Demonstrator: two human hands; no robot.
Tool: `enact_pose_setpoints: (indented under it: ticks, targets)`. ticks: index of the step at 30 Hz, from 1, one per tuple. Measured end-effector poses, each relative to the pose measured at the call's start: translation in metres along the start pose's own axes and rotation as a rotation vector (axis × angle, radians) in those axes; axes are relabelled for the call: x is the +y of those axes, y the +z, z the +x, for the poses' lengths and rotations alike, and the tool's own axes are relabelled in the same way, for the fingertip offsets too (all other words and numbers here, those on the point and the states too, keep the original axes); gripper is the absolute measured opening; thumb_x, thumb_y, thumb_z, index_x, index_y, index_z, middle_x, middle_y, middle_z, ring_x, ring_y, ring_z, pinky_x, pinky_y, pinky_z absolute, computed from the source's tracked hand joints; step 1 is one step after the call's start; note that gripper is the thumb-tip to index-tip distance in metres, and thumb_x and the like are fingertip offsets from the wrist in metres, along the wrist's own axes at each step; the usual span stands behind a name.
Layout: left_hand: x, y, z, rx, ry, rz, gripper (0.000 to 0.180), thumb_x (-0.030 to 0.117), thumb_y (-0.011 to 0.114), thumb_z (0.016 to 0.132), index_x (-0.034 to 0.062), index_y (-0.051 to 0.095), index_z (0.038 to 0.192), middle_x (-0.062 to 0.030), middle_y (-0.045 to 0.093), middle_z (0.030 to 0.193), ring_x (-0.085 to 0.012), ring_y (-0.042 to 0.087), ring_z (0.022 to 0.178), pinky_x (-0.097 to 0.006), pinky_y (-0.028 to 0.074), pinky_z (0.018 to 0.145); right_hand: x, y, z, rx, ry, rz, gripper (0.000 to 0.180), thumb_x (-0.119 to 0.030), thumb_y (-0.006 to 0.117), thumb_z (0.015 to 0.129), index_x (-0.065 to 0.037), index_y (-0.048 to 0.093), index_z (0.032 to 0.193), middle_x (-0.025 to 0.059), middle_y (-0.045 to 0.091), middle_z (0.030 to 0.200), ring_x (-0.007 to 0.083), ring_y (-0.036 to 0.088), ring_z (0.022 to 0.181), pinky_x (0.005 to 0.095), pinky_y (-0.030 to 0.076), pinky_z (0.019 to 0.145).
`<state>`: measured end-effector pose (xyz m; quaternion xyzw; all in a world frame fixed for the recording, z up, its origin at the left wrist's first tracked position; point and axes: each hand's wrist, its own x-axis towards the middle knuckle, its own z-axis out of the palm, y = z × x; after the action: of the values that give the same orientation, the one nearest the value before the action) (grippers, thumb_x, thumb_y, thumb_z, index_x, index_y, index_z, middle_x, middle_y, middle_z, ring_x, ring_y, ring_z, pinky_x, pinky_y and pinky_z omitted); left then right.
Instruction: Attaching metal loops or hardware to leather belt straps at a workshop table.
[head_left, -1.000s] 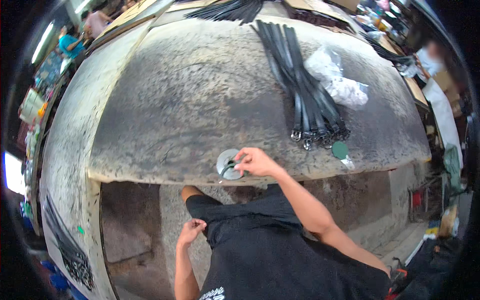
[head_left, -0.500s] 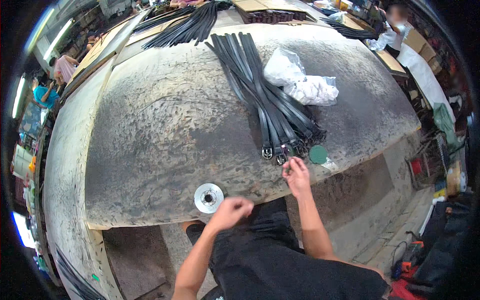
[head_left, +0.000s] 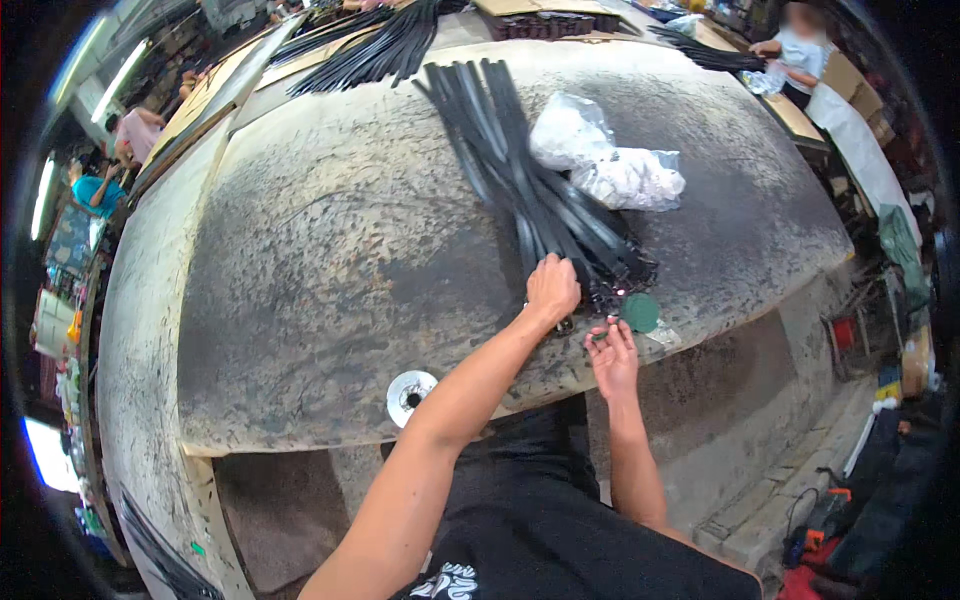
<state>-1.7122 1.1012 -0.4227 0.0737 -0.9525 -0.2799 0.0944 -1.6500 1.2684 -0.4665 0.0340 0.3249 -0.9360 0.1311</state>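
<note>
Belts [head_left: 535, 200] are laid on the tabletop [head_left: 320, 300], touched near their buckles [head_left: 602, 297] by the left hand [head_left: 554, 287], fingers curled down, grip unclear. The right hand [head_left: 614, 362] is held palm up, half curled, near a green disc [head_left: 640, 312]; whether anything is pinched cannot be told.

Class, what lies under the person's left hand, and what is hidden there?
Black straps lie under the left hand, running out beyond its knuckles; shiny metal shows beside it. Whatever the hand itself covers cannot be seen.
</note>
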Motion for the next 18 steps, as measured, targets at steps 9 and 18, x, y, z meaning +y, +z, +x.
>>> enact_pose_setpoints:
  ticks: [9,18]
  targets:
    - [-0.045,-0.095,0.004,0.23,0.035,-0.14,0.024,0.013,0.065,0.087,-0.0056,0.057,0.1,-0.0227,0.06,0.099,-0.0333,0.061,0.096,-0.042,0.05,0.09,-0.002,-0.018,0.005,-0.037,0.042,0.068,0.012,-0.012,0.057,0.098,-0.012,0.059,0.109,0.0025,0.066,0.103,0.0185,0.065,0.09,0.0378,0.054,0.083]
    - [-0.156,-0.208,-0.153,0.072,-0.455,-0.804,0.041,0.007,0.071,0.085,-0.0062,0.051,0.118,-0.0098,0.067,0.087,-0.0145,0.065,0.074,-0.028,0.053,0.067,0.002,0.025,-0.002,-0.078,0.071,-0.211,0.018,-0.018,0.056,0.099,-0.004,0.059,0.109,0.0036,0.059,0.082,0.0143,0.054,0.074,0.0297,0.046,0.069]
